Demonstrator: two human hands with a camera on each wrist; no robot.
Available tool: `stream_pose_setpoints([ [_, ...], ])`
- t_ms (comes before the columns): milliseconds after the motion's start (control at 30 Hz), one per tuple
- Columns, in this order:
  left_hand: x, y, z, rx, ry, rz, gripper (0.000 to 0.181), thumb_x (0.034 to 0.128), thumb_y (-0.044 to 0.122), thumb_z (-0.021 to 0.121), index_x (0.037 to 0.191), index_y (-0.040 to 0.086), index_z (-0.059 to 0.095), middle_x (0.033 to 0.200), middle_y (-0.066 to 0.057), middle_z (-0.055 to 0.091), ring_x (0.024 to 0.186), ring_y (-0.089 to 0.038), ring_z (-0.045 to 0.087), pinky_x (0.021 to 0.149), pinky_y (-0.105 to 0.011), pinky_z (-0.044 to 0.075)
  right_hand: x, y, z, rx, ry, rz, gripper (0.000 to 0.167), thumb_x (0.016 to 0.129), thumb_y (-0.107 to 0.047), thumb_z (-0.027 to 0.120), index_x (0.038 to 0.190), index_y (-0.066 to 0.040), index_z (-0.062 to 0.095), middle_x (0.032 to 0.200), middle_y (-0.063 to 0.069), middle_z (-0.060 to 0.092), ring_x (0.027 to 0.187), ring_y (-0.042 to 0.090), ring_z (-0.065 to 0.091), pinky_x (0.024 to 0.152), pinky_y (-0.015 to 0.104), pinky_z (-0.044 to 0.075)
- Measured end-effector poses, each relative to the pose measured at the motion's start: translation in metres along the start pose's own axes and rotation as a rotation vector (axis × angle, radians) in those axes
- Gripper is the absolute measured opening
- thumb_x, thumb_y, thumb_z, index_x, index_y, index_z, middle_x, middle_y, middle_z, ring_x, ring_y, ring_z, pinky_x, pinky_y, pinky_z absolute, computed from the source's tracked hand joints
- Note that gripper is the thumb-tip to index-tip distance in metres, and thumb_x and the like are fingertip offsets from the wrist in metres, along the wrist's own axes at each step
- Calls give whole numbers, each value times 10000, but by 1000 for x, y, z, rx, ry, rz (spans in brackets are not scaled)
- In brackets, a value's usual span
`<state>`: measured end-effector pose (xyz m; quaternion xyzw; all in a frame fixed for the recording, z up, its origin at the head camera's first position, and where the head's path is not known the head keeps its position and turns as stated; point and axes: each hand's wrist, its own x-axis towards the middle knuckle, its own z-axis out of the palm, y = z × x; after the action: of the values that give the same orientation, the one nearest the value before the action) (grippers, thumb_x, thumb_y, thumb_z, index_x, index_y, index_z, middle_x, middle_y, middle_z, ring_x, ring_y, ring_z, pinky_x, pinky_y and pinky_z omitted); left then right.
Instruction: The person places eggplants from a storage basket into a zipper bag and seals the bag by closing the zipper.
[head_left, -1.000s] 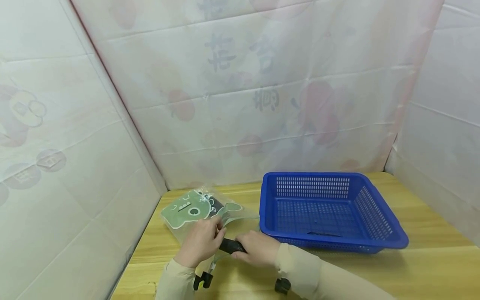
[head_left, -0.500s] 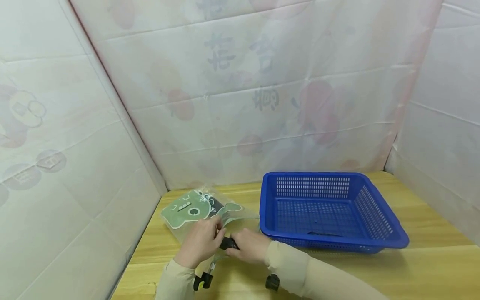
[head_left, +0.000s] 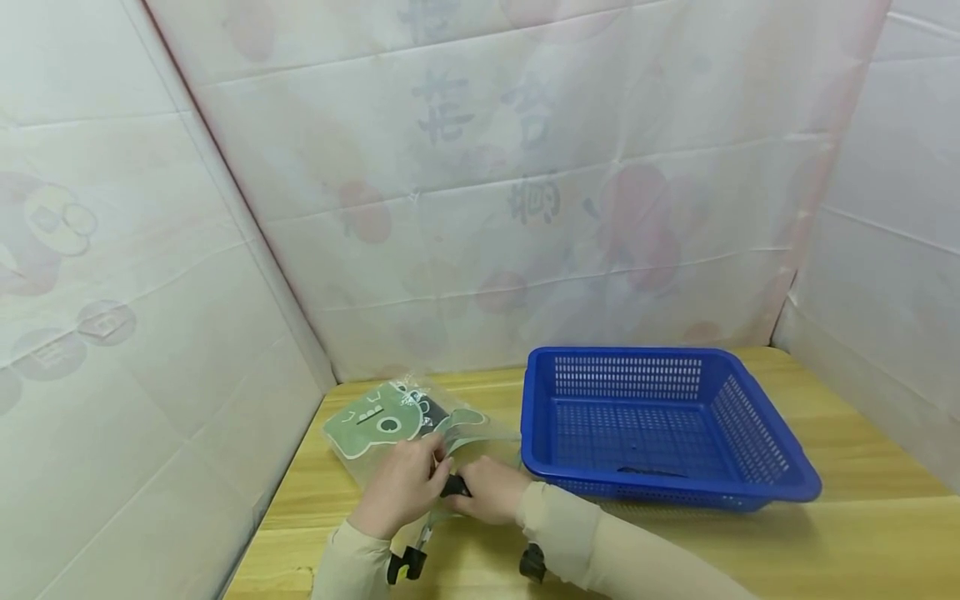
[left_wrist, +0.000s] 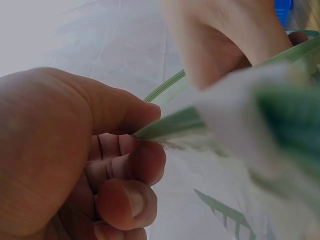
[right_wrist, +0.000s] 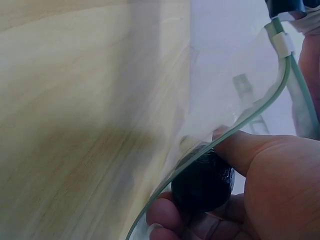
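A clear zip bag (head_left: pixel 371 425) with a green cartoon face printed on it lies on the table, its mouth toward me. My left hand (head_left: pixel 405 483) pinches the bag's green zip edge (left_wrist: pixel 172 124) between thumb and fingers. In my right hand (head_left: pixel 495 490) is a black, shiny, wrinkled bundle (right_wrist: pixel 202 182) with a rounded end, gripped at the bag's parted mouth. The zip strip (right_wrist: pixel 240 125) runs across the bundle in the right wrist view, with a white slider (right_wrist: pixel 284 45) on it. Another dark thing (head_left: pixel 433 413) shows through the bag. The black bundle's kind is unclear.
To the right stands a blue perforated plastic basket (head_left: pixel 780 483), with a dark strip (head_left: pixel 651 472) visible at its near side. The wooden table (head_left: pixel 862 550) meets printed cloth walls (head_left: pixel 465 275) at the back and sides.
My right hand has moved left toward the left hand, taking the black bundle farther into the bag's mouth. The left hand and basket stay about where they were.
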<state>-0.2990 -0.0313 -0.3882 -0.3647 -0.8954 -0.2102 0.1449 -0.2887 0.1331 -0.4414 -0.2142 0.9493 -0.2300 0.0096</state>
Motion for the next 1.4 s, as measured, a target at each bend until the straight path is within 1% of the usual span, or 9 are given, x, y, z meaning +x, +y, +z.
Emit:
stream_pose_setpoints([
  [100, 0, 0, 0, 1, 4, 0, 164, 864, 116, 666, 754, 157, 552, 556, 129, 437, 455, 16, 387, 417, -193, 337, 4, 1, 1, -19, -5, 1, 250, 885, -419, 655, 852, -173, 635, 716, -81, 582, 607, 56, 511, 581, 253, 437],
  [167, 0, 0, 0, 1, 7, 2, 173, 864, 119, 670, 749, 160, 547, 555, 130, 432, 456, 16, 383, 420, -193, 334, 6, 1, 3, -39, -10, 4, 257, 880, -413, 662, 937, -163, 657, 753, -71, 600, 634, 54, 519, 604, 250, 438],
  [333, -1, 0, -1, 1, 20, 14, 186, 859, 119, 681, 741, 161, 543, 555, 131, 423, 458, 15, 372, 423, -192, 328, 12, 1, 8, -53, -11, 7, 306, 887, -424, 652, 1058, -170, 648, 785, -59, 615, 645, 55, 515, 599, 245, 421],
  [500, -1, 1, -1, 4, 11, 18, 172, 864, 111, 664, 746, 158, 549, 551, 132, 427, 449, 21, 370, 415, -188, 328, 17, 2, 12, -50, -23, 29, 321, 901, -476, 614, 1000, -174, 660, 797, -48, 633, 665, 54, 535, 617, 257, 439],
  [600, -1, 1, -1, 4, 8, 17, 171, 864, 101, 656, 746, 158, 547, 547, 131, 426, 445, 21, 369, 411, -189, 326, 21, 2, 13, -53, -19, 34, 297, 910, -463, 607, 985, -180, 659, 810, -42, 635, 665, 54, 528, 625, 258, 436],
  [800, 0, 1, -1, -4, 7, 13, 184, 864, 97, 669, 744, 155, 543, 550, 130, 433, 449, 19, 376, 416, -190, 335, 27, 1, 14, -23, 8, 22, 215, 931, -395, 592, 887, -198, 664, 684, -78, 553, 591, 56, 482, 586, 239, 412],
  [933, 0, 2, -1, -18, 10, 16, 186, 864, 90, 673, 743, 150, 546, 559, 128, 446, 459, 20, 389, 427, -188, 349, 33, 2, 14, -46, 12, 25, 200, 924, -356, 602, 826, -198, 674, 656, -94, 513, 597, 50, 476, 588, 228, 419],
  [1133, 1, 3, -2, -32, -2, 11, 188, 873, 92, 664, 741, 152, 543, 564, 124, 451, 465, 14, 396, 431, -190, 358, 40, 6, 14, -81, -27, 91, 357, 935, -371, 576, 648, -160, 595, 620, -70, 496, 585, 61, 475, 575, 232, 427],
  [1400, 3, 3, -2, -38, 1, 13, 179, 868, 84, 666, 747, 146, 551, 573, 122, 462, 473, 14, 405, 435, -189, 368, 45, 6, 12, -68, -85, 167, 368, 948, -374, 538, 646, -166, 559, 673, -59, 523, 612, 86, 494, 580, 261, 433],
])
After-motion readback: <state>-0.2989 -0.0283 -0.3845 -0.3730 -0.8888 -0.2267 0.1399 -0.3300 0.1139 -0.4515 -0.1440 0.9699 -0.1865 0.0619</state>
